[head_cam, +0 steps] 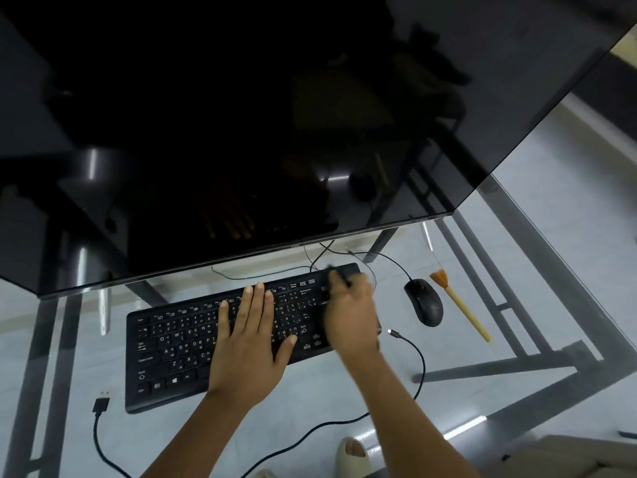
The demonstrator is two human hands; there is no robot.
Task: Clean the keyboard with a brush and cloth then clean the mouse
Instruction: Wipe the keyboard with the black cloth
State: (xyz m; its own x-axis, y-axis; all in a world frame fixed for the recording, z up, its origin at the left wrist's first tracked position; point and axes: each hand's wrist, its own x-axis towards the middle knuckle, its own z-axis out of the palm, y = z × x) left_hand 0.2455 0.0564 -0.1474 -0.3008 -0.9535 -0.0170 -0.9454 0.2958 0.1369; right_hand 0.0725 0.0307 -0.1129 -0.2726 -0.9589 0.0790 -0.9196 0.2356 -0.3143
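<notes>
A black keyboard (165,353) lies on the glass desk (517,270) below the monitor. My left hand (251,339) rests flat on its middle keys, fingers straight and spread. My right hand (351,315) is blurred over the keyboard's right end and grips a dark thing (339,276), perhaps a cloth, that pokes out above the fingers. To the right of the keyboard sits a black wired mouse (424,301). Beyond the mouse lies a brush (460,303) with a pale wooden handle and orange bristles, untouched.
A large dark monitor (241,132) overhangs the desk's far part. A loose black cable (406,343) curls on the glass to the right of the keyboard, with a USB plug (101,405) at the front left. A foot in a slipper (353,458) shows through the glass.
</notes>
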